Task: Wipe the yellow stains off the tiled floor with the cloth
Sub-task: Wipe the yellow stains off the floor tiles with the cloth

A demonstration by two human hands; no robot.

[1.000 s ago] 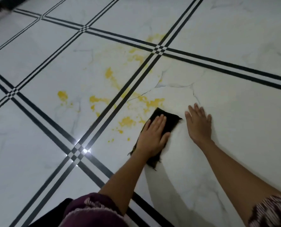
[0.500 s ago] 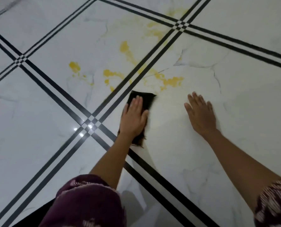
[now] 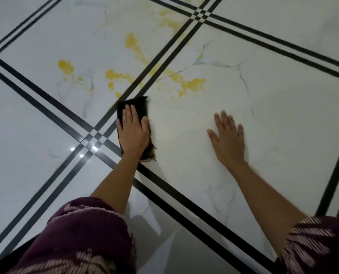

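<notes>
A dark cloth [image 3: 140, 107] lies flat on the white tiled floor [image 3: 273, 119], over a black tile border. My left hand [image 3: 133, 133] presses down on it with straight fingers, covering most of it. Yellow stains [image 3: 192, 85] spread just beyond the cloth, with more yellow patches to the left [image 3: 65, 66] and farther away [image 3: 131, 41]. My right hand [image 3: 229, 139] rests flat on the bare tile to the right, fingers spread, holding nothing.
Black double-line borders [image 3: 52, 107] cross the glossy marble-look tiles and meet at a small checker junction [image 3: 94, 138] left of the cloth. My maroon patterned sleeves [image 3: 81, 240] fill the bottom of the view.
My left hand has slid the cloth leftward onto the black border, away from my right hand. The small yellow spots near the cloth's earlier position are gone. My right hand stayed planted.
</notes>
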